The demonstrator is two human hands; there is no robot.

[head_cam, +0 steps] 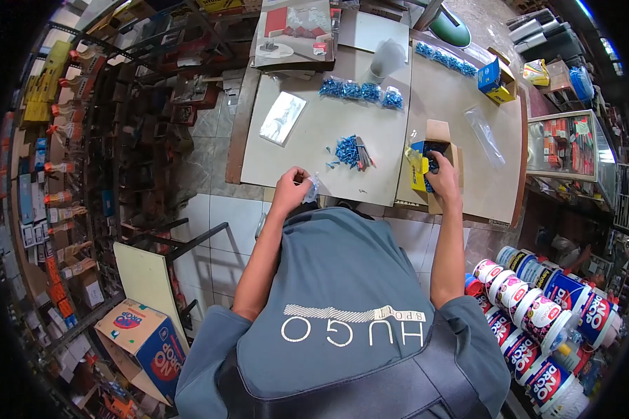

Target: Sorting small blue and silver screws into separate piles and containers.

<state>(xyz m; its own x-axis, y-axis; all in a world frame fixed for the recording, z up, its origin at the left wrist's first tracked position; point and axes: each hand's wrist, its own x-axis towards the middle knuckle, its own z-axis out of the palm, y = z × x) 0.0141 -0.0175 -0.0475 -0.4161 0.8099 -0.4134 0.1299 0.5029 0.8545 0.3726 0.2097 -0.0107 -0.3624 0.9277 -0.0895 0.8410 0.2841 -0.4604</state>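
Note:
My left hand (292,189) pinches a small clear plastic bag (312,189) at the table's near edge. My right hand (443,177) reaches into an open yellow and blue cardboard box (418,175) of dark blue pieces; its fingertips are partly hidden, so I cannot tell what they grip. Between the hands, on the tabletop, lies a loose pile of small blue fasteners, apparently wall plugs (347,150). Against the pile's right side rest a few slim grey pieces with reddish ends (365,154). A stack of clear plastic bags (283,118) lies farther left.
Filled bags of blue pieces (360,91) stand in a row behind the pile, with another row (445,58) at the far right. A second box (497,81), a flat clear plastic sleeve (484,135) and a picture-printed carton (295,32) are on the table (314,162). Paint pails (524,309) stand right.

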